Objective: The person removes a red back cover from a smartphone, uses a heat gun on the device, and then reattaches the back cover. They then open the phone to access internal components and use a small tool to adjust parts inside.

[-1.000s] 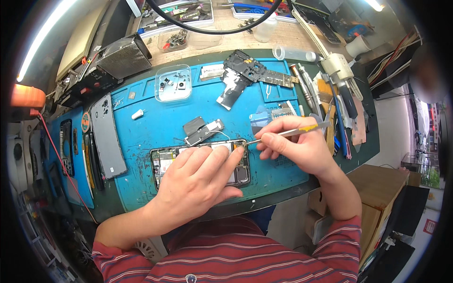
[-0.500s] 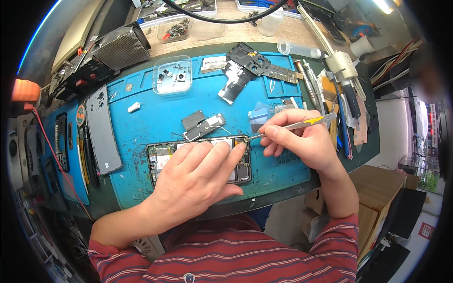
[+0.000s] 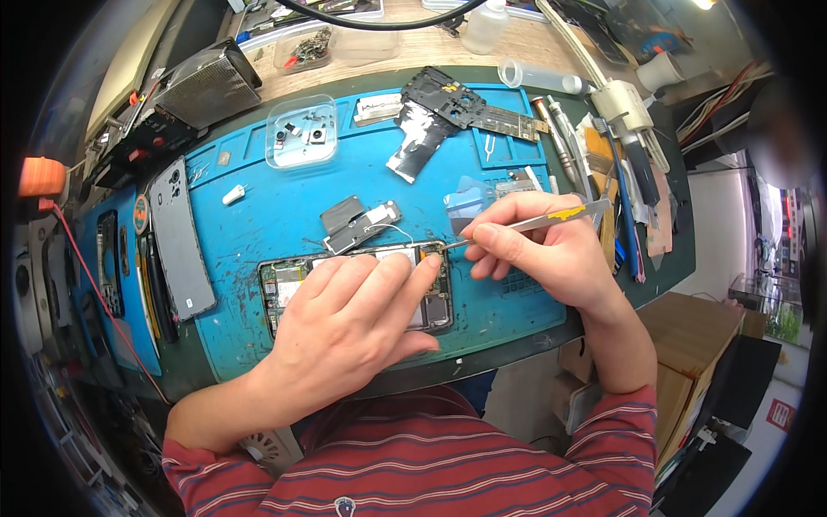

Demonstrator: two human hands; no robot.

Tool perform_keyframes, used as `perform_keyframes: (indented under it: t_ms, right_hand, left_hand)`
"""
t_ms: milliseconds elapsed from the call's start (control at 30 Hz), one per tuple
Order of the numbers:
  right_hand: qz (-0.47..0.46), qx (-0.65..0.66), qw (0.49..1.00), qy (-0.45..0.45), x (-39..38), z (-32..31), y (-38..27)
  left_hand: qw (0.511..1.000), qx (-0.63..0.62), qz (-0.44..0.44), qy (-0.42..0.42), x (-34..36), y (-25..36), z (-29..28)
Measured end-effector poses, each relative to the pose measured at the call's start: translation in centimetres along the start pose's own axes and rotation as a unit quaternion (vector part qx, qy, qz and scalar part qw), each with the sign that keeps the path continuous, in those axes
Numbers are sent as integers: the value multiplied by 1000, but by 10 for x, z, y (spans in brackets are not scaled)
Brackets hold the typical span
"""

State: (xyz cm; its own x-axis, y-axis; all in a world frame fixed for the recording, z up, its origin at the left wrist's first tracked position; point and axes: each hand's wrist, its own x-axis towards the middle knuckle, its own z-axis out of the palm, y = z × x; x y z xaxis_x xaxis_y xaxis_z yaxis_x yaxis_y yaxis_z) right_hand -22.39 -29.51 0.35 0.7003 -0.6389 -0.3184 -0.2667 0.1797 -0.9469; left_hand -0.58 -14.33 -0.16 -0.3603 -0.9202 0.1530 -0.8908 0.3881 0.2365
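An opened smartphone lies on the blue work mat, its inner parts and a white battery area showing. My left hand spreads across it, the index fingertip pressing near the right end; the phone's middle is hidden beneath. My right hand pinches a pair of metal tweezers with a yellow mark, their tips at the phone's upper right corner. Just behind the phone sits a black and silver module, with a thin white cable near it.
A clear box of small camera parts stands behind. Further right lies a dark phone midframe part. A grey back panel lies at left, beside slim tools. Screwdrivers and brushes crowd the right. A small white piece rests on the mat.
The whole view has shifted slightly, so the bench appears a little further left and up. Both hands keep nearly the same pose at the phone, the tweezer tips still by its upper right corner.
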Motion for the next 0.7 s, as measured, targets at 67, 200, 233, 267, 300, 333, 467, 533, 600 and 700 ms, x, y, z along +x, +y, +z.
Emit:
perform_keyframes:
  t_ms: [67, 200, 233, 267, 300, 333, 467, 533, 600, 700]
  right_hand:
    - [0, 0, 1000, 2, -1, 0, 0]
    - [17, -2, 1000, -11, -2, -2, -2]
    - [15, -4, 1000, -12, -2, -2, -2]
    - [13, -5, 1000, -13, -2, -3, -1]
    - [13, -5, 1000, -12, -2, -3, 0]
    - [14, -6, 1000, -12, -2, -3, 0]
    - [11, 3, 1000, -10, -3, -2, 2]
    - [10, 1, 1000, -10, -3, -2, 1]
    - [9, 2, 1000, -9, -3, -2, 1]
    - [5, 7, 1000, -7, -3, -1, 2]
  left_hand:
    - [1000, -1, 1, -2, 0, 0, -1]
    - [1000, 0, -3, -8, 0, 1, -2]
    - [1000, 0, -4, -9, 1, 1, -2]
    - [1000, 0, -4, -8, 1, 1, -2]
    - [1000, -1, -5, -8, 1, 1, -1]
    - [1000, -2, -5, -7, 1, 1, -1]
    - [1000, 2, -9, -5, 1, 2, 0]
    - [1000, 1, -13, -5, 2, 3, -1]
    - [1000, 1, -13, -4, 2, 3, -1]
    - [1000, 3, -12, -4, 2, 3, 1]
